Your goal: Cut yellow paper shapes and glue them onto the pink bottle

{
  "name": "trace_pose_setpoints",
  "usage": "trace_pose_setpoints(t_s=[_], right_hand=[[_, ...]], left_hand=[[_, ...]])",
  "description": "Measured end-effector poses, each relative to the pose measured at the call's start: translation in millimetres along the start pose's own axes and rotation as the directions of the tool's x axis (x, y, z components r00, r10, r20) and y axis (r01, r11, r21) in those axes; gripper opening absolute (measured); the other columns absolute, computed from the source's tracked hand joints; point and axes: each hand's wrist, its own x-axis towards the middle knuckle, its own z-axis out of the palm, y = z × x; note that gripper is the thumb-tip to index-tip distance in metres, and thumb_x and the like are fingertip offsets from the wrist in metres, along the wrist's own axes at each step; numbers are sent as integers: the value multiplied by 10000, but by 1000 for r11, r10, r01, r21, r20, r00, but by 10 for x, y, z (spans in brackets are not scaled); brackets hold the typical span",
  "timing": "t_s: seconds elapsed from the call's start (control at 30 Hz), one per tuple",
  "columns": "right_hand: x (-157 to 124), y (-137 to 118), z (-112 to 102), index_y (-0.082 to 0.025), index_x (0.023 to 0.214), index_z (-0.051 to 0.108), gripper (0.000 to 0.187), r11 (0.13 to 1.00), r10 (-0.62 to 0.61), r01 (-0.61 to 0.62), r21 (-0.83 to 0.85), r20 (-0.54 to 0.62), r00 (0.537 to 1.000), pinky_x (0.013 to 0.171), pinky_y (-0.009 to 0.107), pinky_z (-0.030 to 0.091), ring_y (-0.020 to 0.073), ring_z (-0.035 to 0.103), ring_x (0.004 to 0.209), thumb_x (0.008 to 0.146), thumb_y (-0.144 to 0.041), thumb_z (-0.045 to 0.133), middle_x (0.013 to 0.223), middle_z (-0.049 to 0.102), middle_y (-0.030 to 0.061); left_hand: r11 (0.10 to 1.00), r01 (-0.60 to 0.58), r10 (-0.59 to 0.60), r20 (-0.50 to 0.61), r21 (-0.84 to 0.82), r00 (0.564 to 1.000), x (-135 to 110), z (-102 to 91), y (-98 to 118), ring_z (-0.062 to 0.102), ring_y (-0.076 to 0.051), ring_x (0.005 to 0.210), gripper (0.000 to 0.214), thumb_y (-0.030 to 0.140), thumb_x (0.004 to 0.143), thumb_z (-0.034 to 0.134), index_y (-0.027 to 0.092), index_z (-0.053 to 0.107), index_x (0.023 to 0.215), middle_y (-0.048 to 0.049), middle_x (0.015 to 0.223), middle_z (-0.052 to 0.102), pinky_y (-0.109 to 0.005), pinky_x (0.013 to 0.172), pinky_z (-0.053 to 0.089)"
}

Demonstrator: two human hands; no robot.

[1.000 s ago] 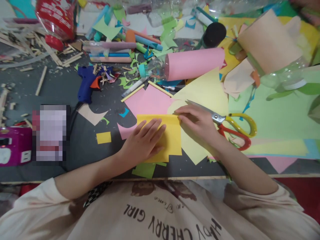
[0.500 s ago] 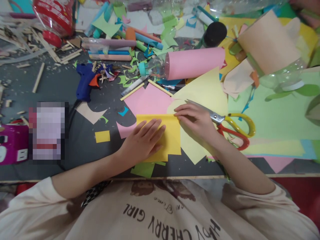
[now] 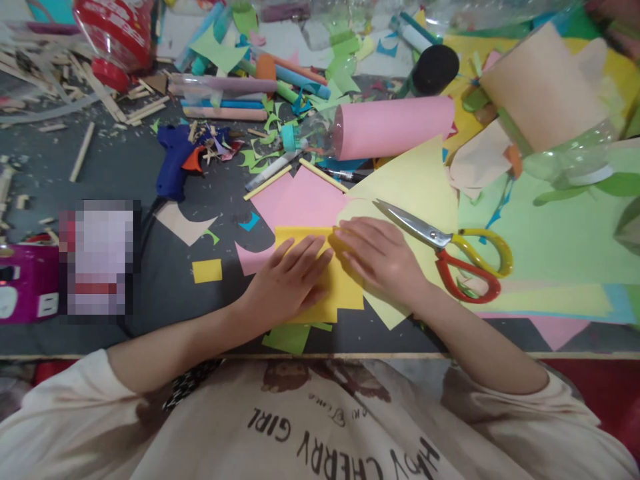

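Observation:
A folded yellow paper (image 3: 336, 287) lies on the dark table near its front edge. My left hand (image 3: 290, 277) rests flat on it, fingers stretched out, pressing it down. My right hand (image 3: 380, 253) lies beside it on the paper's upper right part, its fingertips pressing along the folded top edge. A pale yellow sheet (image 3: 415, 193) and a pink sheet (image 3: 300, 200) lie under the folded paper. Scissors (image 3: 450, 250) with yellow and red handles rest just right of my right hand.
A blue glue gun (image 3: 173, 163) lies at the left, a pink paper roll (image 3: 395, 127) and a tan roll (image 3: 540, 87) further back. Paper scraps, sticks and tubes cover the far table. A purple box (image 3: 25, 287) sits at the left edge.
My right hand has slid left along the folded top edge of the yellow paper, nearer to my left hand. The left hand has stayed put.

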Motion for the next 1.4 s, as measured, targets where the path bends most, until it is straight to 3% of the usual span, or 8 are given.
trace_pose_setpoints(t_s=[0.17, 0.33, 0.5, 0.63, 0.9, 1.23, 1.4], right_hand=[[-29, -76, 50, -124, 1188, 676, 279, 993, -108, 110, -43, 37, 993, 907, 450, 602, 265, 684, 1115, 953, -156, 529, 1161, 746, 147], [-17, -36, 51, -145, 1188, 682, 287, 996, -67, 71, -48, 79, 995, 909, 470, 605, 268, 675, 1140, 962, -150, 505, 1196, 735, 140], [-11, -37, 45, -112, 1143, 695, 261, 994, -79, 82, -66, 41, 996, 863, 462, 629, 280, 699, 1091, 958, -142, 513, 1151, 748, 162], [-41, -29, 67, -144, 1197, 680, 296, 998, -69, 70, 0, 80, 994, 947, 489, 615, 272, 679, 1161, 960, -138, 503, 1207, 729, 149], [-35, -67, 35, -66, 1158, 692, 279, 985, -170, 172, -12, 106, 980, 977, 464, 617, 288, 678, 1178, 957, -130, 509, 1172, 737, 194], [-72, -30, 61, -122, 1207, 676, 304, 993, -112, 107, 46, 117, 987, 992, 491, 602, 279, 648, 1223, 959, -141, 500, 1202, 725, 167], [-31, -80, 34, -130, 1119, 688, 246, 985, -169, 170, -7, 85, 982, 886, 437, 639, 248, 721, 1039, 957, -136, 504, 1070, 767, 131]], left_hand=[[1000, -4, 4, -26, 31, 1000, -4, 12, 7, 556, -298, 1297, 473, 323, 1000, 409, 58, 517, 1377, -193, 1373, 607, -448, 1082, 443], [1000, -5, 5, 15, 10, 1000, 1, 6, 1, 518, -307, 1342, 495, 332, 1001, 418, 66, 481, 1413, -196, 1424, 565, -460, 1108, 418], [999, 1, 1, 35, -33, 999, -6, 20, -5, 487, -315, 1369, 515, 330, 994, 439, 66, 455, 1436, -209, 1454, 530, -475, 1125, 401], [995, 20, -15, 51, -98, 999, -12, 37, -11, 456, -312, 1394, 539, 327, 980, 475, 71, 435, 1452, -212, 1469, 512, -476, 1146, 377], [1000, -3, 3, 9, -30, 1000, -8, 21, -14, 508, -309, 1343, 479, 319, 988, 447, 53, 512, 1380, -207, 1405, 573, -462, 1120, 403], [996, 12, -8, 44, -94, 999, -8, 32, -9, 474, -309, 1373, 503, 321, 972, 483, 53, 495, 1397, -217, 1427, 546, -472, 1155, 371], [998, 10, -10, 4, -65, 1000, -2, 34, -32, 509, -300, 1338, 477, 351, 992, 424, 38, 537, 1334, -206, 1396, 583, -455, 1121, 408]])
